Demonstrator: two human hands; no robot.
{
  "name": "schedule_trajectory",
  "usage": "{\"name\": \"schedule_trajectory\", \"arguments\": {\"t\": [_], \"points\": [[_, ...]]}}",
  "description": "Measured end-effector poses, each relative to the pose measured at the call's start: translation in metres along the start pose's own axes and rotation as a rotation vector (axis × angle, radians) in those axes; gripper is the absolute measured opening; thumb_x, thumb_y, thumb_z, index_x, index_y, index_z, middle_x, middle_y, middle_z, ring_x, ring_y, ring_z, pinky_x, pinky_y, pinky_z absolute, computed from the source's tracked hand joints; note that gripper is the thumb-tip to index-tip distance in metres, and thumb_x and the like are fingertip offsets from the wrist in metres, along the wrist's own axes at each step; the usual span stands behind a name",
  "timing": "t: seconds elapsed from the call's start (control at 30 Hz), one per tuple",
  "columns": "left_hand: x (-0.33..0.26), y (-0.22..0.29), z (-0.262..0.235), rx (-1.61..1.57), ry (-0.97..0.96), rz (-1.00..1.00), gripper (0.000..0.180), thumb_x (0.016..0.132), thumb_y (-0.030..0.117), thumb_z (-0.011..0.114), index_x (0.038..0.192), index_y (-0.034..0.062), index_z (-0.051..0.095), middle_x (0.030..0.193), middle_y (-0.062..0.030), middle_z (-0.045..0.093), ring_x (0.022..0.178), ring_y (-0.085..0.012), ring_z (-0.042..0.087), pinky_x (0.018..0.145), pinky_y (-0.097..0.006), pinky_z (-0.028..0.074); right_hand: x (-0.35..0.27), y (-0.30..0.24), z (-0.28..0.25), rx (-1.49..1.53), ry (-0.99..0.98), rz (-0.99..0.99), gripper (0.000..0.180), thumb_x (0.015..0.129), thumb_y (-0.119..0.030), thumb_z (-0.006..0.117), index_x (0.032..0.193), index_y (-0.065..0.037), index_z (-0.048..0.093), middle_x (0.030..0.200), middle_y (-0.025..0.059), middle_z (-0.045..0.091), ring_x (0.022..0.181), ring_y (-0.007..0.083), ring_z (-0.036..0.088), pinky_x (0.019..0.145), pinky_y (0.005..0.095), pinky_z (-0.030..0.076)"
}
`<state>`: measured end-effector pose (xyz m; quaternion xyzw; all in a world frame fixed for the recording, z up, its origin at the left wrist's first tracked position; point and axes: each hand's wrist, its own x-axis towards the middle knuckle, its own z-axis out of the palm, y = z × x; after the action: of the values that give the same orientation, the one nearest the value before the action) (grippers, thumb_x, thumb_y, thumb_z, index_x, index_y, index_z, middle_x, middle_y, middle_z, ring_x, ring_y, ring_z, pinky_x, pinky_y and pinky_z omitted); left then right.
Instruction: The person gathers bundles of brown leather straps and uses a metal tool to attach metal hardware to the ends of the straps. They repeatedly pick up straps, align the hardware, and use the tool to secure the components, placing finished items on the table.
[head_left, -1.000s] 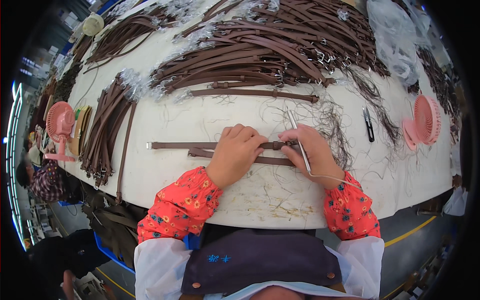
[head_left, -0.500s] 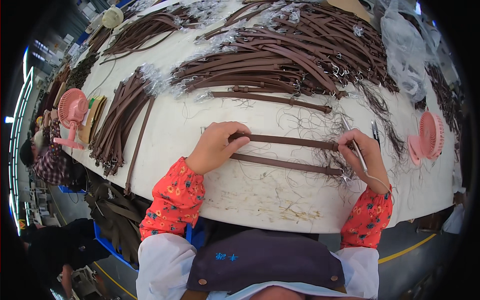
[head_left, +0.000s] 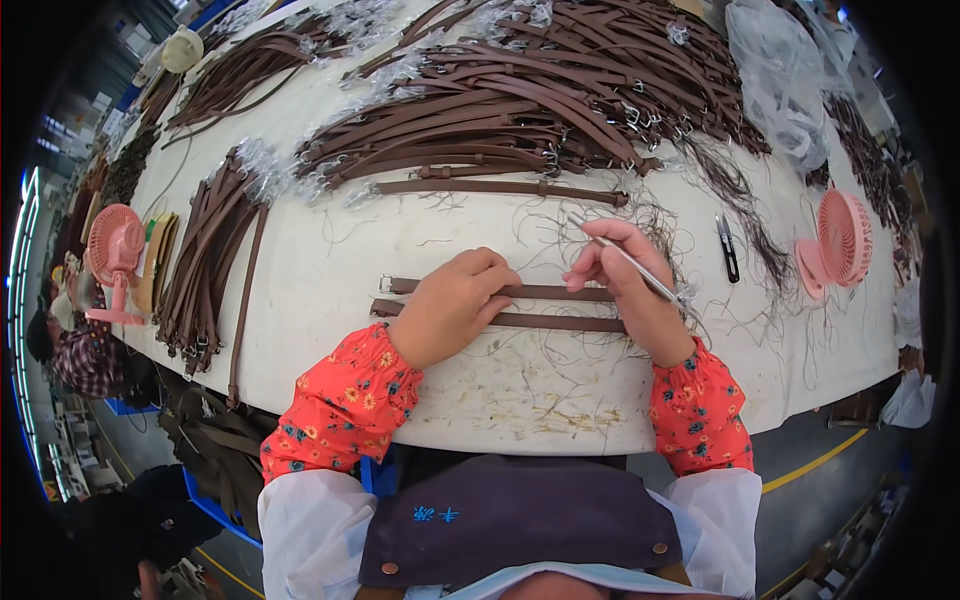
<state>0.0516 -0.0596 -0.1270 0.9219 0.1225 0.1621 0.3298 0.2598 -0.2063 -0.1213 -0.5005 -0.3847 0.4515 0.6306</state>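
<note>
Two brown leather straps lie side by side across the white table in front of me: an upper strap and a lower strap. Their metal-buckled ends show left of my left hand, which reaches over both, its fingertips closed on the upper strap. A slim silver pen-shaped tool is gripped in my right hand, its tip pointing up and left. The fingers of that hand hover at the upper strap's right part; whether they touch it I cannot tell. My right hand hides the straps' right ends.
Beyond lies a large heap of brown straps, with one single strap nearer. A strap bundle and pink fan stand left. Thread snips, loose threads, another pink fan and clear plastic bags lie right.
My left hand has slid right along the straps, uncovering their buckled ends. My right hand, still holding the tool, has moved left from the strap's right end. The whole view has shifted slightly.
</note>
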Motion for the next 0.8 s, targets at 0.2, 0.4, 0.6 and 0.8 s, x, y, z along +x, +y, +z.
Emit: {"name": "schedule_trajectory", "arguments": {"t": [0.2,0.4,0.6,0.8], "points": [[0.007,-0.003,0.028,0.187,0.053,0.118,0.023,0.082,0.006,0.074,0.105,0.0094,0.070,0.098,-0.0056,0.064,0.089,-0.0242,0.063,0.073,-0.036,0.054,0.010,0.022,-0.001,0.180,0.109,0.098,0.029,0.108,-0.026,0.047,0.123,-0.002,0.052,0.083,0.0052,0.061,0.074,0.0156,0.063,0.093,0.0408,0.055],[0.007,0.003,0.032,0.416,0.045,0.275,0.016,0.080,0.006,0.070,0.096,0.0068,0.067,0.097,-0.0035,0.064,0.084,-0.0221,0.061,0.067,-0.034,0.054,0.013,0.026,-0.006,0.270,0.159,0.151,0.030,0.108,-0.030,0.046,0.116,-0.002,0.054,0.076,0.0040,0.060,0.065,0.0136,0.061,0.089,0.0407,0.057],[0.010,-0.002,0.041,0.153,0.126,0.092,0.010,0.085,0.003,0.066,0.093,0.0048,0.060,0.093,-0.0077,0.060,0.088,-0.0278,0.059,0.074,-0.038,0.050,0.011,0.028,-0.010,0.218,0.108,0.182,0.033,0.108,-0.031,0.046,0.110,0.000,0.057,0.069,0.0028,0.060,0.057,0.0125,0.060,0.086,0.0359,0.057],[0.010,-0.009,0.030,-0.107,0.059,-0.091,0.004,0.093,0.003,0.062,0.094,0.0026,0.058,0.092,-0.0117,0.059,0.086,-0.0307,0.058,0.076,-0.038,0.047,0.008,0.027,-0.009,-0.022,-0.031,0.176,0.038,0.108,-0.033,0.046,0.103,0.001,0.061,0.067,0.0027,0.061,0.058,0.0104,0.061,0.088,0.0334,0.055]]}}
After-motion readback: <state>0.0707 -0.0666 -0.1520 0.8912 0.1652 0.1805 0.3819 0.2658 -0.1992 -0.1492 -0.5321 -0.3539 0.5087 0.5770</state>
